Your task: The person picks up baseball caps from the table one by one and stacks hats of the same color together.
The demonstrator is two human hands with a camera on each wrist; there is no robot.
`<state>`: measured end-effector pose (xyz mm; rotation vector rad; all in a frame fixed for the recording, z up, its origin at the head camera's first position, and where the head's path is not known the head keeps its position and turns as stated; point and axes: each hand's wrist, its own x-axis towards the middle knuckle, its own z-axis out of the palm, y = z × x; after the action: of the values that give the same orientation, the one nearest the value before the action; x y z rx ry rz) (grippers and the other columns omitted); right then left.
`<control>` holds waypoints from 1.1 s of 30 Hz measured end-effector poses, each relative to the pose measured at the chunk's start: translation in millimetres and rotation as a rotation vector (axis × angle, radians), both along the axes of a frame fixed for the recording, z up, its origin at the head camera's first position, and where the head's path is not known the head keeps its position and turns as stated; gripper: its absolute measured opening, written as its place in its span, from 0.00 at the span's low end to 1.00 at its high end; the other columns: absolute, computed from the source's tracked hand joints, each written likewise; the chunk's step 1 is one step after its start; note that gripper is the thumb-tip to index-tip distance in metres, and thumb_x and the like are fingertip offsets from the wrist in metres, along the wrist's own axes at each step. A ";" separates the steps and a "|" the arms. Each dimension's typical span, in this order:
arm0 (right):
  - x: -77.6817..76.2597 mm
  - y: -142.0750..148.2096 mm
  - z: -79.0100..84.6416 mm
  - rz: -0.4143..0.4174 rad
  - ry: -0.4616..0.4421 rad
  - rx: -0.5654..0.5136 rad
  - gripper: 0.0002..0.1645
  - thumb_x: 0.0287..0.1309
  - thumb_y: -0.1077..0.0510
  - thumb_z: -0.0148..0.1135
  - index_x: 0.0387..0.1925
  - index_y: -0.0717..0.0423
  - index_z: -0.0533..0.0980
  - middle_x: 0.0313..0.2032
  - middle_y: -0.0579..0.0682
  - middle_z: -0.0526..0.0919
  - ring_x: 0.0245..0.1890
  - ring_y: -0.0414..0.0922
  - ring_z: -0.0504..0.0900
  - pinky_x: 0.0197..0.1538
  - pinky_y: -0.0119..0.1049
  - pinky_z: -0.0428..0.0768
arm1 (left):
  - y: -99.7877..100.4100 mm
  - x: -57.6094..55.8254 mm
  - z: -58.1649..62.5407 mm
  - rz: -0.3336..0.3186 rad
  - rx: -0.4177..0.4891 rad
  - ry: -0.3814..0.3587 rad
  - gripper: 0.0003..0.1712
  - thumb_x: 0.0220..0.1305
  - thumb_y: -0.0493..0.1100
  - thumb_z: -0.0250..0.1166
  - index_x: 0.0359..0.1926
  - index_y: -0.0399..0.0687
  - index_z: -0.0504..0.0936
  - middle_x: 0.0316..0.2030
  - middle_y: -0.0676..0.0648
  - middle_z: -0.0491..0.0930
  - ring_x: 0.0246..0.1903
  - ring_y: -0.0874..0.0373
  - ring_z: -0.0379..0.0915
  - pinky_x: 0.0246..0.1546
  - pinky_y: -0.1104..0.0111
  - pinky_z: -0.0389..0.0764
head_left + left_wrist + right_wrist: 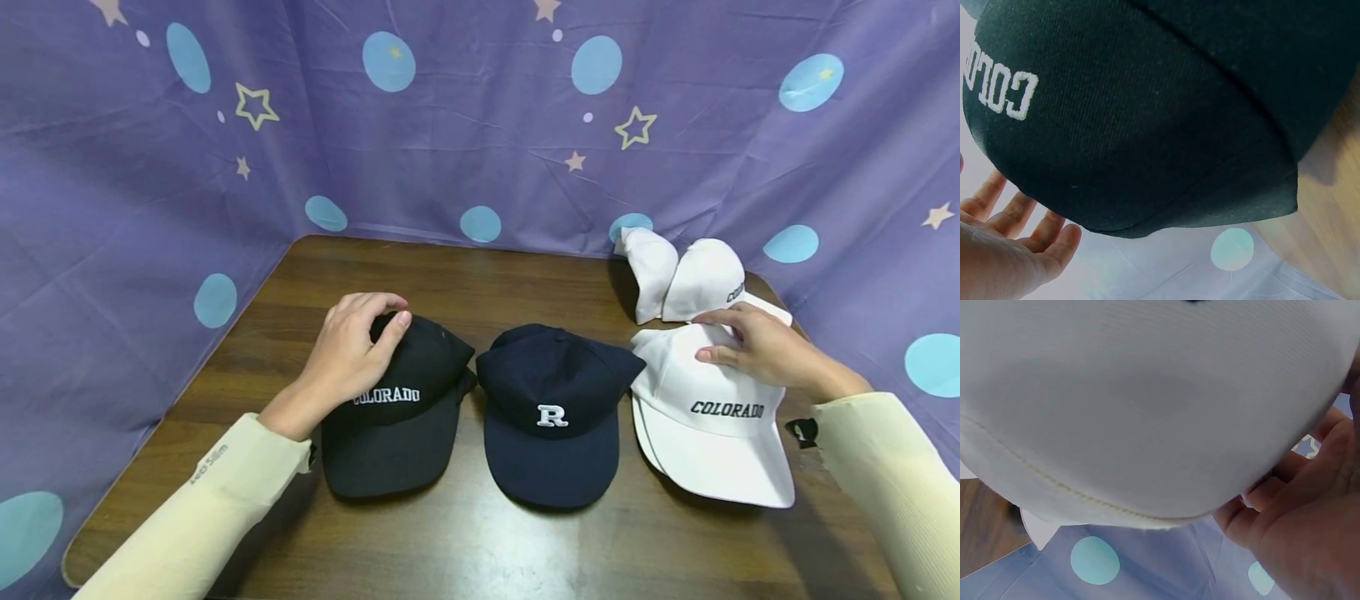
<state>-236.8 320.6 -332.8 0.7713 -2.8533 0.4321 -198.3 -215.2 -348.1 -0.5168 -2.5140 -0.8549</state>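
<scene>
A black cap (401, 442) with white COLORADO lettering sits on the left, brim toward me. My left hand (352, 346) rests at the top of its crown, thumb and fingers spread; in the left wrist view the loosely bent fingers (1016, 212) lie along the crown's edge. On the right, a white COLORADO cap (720, 454) lies with a second white brim (647, 437) showing beneath its own. My right hand (765, 346) touches that crown, thumb on the front and the other fingers behind. Between them sits a navy cap (558, 367) with a white R.
Two more white caps, one (651, 267) beside another (705, 279), stand at the table's back right, just behind the right hand. The brown wooden table (480, 550) ends at a purple curtain (480, 125) with stars and blue dots, which hangs behind and along both sides.
</scene>
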 end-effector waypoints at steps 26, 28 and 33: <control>-43.0 5.0 49.2 -0.147 -0.064 0.150 0.21 0.71 0.46 0.63 0.55 0.56 0.83 0.44 0.58 0.82 0.38 0.51 0.78 0.37 0.47 0.72 | 42.4 8.1 8.2 -0.124 -0.069 -0.058 0.23 0.78 0.55 0.55 0.60 0.45 0.80 0.59 0.44 0.80 0.65 0.44 0.67 0.68 0.45 0.62; -52.1 8.2 51.3 -0.161 -0.102 0.180 0.23 0.71 0.46 0.62 0.57 0.57 0.81 0.41 0.58 0.82 0.38 0.52 0.79 0.37 0.49 0.73 | 48.8 8.0 8.2 -0.136 -0.082 -0.060 0.23 0.78 0.55 0.55 0.61 0.45 0.80 0.60 0.45 0.80 0.66 0.45 0.67 0.68 0.46 0.62; -72.6 18.2 53.1 -0.194 -0.160 0.225 0.30 0.71 0.44 0.62 0.62 0.62 0.76 0.34 0.57 0.82 0.36 0.54 0.80 0.35 0.53 0.74 | 63.3 7.5 8.9 -0.161 -0.100 -0.068 0.23 0.78 0.55 0.55 0.61 0.45 0.80 0.60 0.46 0.79 0.66 0.46 0.67 0.69 0.47 0.62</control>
<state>-309.5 338.8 -279.7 0.5044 -3.1264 0.1546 -190.8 -151.9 -339.2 -0.7435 -2.6150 -0.8203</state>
